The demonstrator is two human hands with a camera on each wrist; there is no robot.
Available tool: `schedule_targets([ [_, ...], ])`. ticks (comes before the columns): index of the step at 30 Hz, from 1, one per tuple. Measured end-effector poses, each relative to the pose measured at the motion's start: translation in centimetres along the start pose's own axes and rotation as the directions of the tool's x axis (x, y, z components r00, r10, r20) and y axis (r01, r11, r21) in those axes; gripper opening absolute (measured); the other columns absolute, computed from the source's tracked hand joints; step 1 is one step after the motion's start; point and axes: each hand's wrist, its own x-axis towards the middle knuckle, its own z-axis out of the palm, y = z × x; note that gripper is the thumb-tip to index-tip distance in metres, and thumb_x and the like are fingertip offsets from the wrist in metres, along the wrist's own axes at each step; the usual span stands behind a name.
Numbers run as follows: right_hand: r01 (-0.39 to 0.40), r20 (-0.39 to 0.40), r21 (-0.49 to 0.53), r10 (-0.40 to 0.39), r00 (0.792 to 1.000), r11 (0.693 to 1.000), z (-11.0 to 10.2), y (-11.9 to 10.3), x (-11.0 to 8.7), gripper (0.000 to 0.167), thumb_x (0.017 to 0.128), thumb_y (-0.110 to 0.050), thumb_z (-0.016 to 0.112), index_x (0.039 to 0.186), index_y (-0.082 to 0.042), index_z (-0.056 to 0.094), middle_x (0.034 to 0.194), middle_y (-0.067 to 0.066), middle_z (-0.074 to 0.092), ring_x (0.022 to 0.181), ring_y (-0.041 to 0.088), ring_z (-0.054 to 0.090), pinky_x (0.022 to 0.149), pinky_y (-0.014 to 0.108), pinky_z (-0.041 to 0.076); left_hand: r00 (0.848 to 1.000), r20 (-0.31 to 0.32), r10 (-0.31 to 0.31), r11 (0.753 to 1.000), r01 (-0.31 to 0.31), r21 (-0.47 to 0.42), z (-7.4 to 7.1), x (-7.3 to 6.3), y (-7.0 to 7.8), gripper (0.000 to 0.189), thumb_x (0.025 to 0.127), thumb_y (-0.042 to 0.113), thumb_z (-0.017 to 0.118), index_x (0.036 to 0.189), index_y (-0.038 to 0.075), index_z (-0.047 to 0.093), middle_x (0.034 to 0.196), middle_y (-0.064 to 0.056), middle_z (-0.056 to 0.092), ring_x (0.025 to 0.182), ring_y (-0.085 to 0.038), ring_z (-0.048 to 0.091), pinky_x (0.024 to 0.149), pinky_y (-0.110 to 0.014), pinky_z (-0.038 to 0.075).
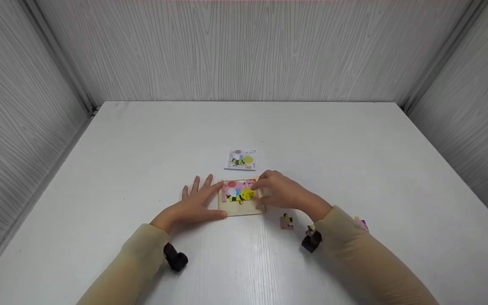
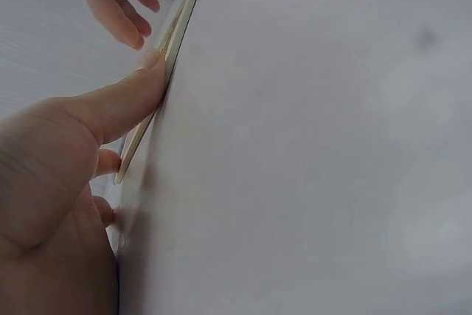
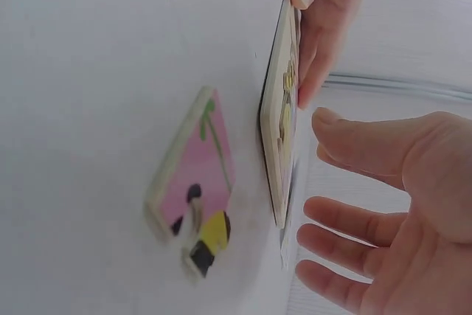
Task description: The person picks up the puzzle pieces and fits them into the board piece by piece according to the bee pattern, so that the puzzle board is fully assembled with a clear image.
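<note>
A small wooden puzzle board [image 1: 244, 208] lies flat on the table, its upper part filled with a colourful bee picture [image 1: 237, 190] and its lower part bare wood. My left hand [image 1: 195, 205] rests at its left side with fingers spread; the thumb touches the front left corner and the index finger the upper left edge. Over the board's right side hovers my right hand [image 1: 284, 190], fingertips close to the picture's right end. In the right wrist view its fingers are loosely bent, with nothing seen between them. A loose pink puzzle piece [image 3: 199, 160] with yellow and black parts lies beside the board.
Behind the board lies a square card [image 1: 242, 159] printed with the same bee. Another loose piece [image 1: 361, 224] is partly hidden by the right sleeve, and one more [image 1: 310, 228] shows by the right wrist camera. Wood-grain panels [image 1: 244, 51] enclose the white table.
</note>
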Motion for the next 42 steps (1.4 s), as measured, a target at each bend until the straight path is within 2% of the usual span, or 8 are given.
schedule_targets([
  [12, -0.055, -0.037, 0.03, 0.056, 0.998, 0.998, -0.2, 1.2, -2.2, 0.034, 0.082, -0.02, 0.073, 0.115, -0.014, 0.067, 0.116, 0.003, 0.056, 0.109, 0.019, 0.049, 0.093, 0.033, 0.044, 1.0, -0.004, 0.01, 1.0, -0.01, -0.007, -0.1, -0.1, 0.1, 0.09, 0.08, 0.058, 0.061, 0.15, 0.021, 0.019, 0.155, -0.01, -0.008, 0.136, -0.034, -0.021, 0.103, -0.057, -0.016],
  [24, -0.017, -0.08, 0.058, 0.022, 0.997, 0.998, -0.3, 2.4, -5.8, 0.031, 0.083, -0.016, 0.07, 0.112, -0.007, 0.066, 0.114, 0.006, 0.055, 0.109, 0.024, 0.05, 0.089, 0.039, 0.045, 1.0, -0.006, 0.003, 1.0, -0.003, -0.024, -0.1, -0.1, 0.1, 0.091, 0.079, 0.057, 0.062, 0.15, 0.021, 0.018, 0.155, -0.009, -0.006, 0.137, -0.033, -0.021, 0.103, -0.056, -0.015],
  [28, -0.018, -0.089, 0.065, 0.024, 0.996, 0.998, 0.1, 2.8, -6.7, 0.033, 0.082, -0.019, 0.072, 0.111, -0.007, 0.066, 0.113, 0.005, 0.056, 0.109, 0.024, 0.051, 0.09, 0.038, 0.045, 1.0, -0.002, -0.001, 1.0, 0.001, -0.026, -0.2, -0.1, 0.1, 0.092, 0.079, 0.057, 0.062, 0.15, 0.02, 0.017, 0.155, -0.009, -0.006, 0.137, -0.032, -0.021, 0.104, -0.056, -0.015],
  [32, -0.007, -0.088, 0.053, 0.012, 0.996, 0.999, 0.4, 3.2, -7.6, 0.035, 0.081, -0.025, 0.073, 0.11, -0.007, 0.066, 0.113, 0.005, 0.056, 0.108, 0.023, 0.051, 0.09, 0.038, 0.045, 1.0, 0.002, -0.006, 0.999, 0.006, -0.036, -0.3, -0.2, 0.2, 0.092, 0.079, 0.057, 0.063, 0.15, 0.021, 0.017, 0.155, -0.009, -0.007, 0.137, -0.032, -0.021, 0.104, -0.055, -0.016],
  [37, 0.042, -0.078, 0.041, -0.039, 0.996, 0.998, 0.6, 3.5, -8.5, 0.027, 0.083, -0.019, 0.071, 0.105, -0.005, 0.067, 0.109, 0.006, 0.057, 0.105, 0.025, 0.052, 0.087, 0.04, 0.046, 1.0, 0.009, -0.011, 0.999, 0.011, -0.044, -0.3, -0.3, 0.3, 0.092, 0.079, 0.055, 0.063, 0.15, 0.021, 0.016, 0.155, -0.008, -0.007, 0.137, -0.031, -0.022, 0.104, -0.054, -0.016],
  [42, 0.025, -0.062, 0.025, -0.023, 0.998, 0.999, 0.8, 3.4, -9.2, 0.024, 0.081, -0.02, 0.072, 0.101, -0.007, 0.068, 0.108, 0.005, 0.057, 0.106, 0.026, 0.051, 0.086, 0.04, 0.046, 1.0, 0.015, -0.01, 0.999, 0.011, -0.053, -0.3, -0.4, 0.2, 0.092, 0.079, 0.053, 0.064, 0.15, 0.022, 0.015, 0.155, -0.007, -0.007, 0.137, -0.03, -0.022, 0.104, -0.054, -0.017],
])
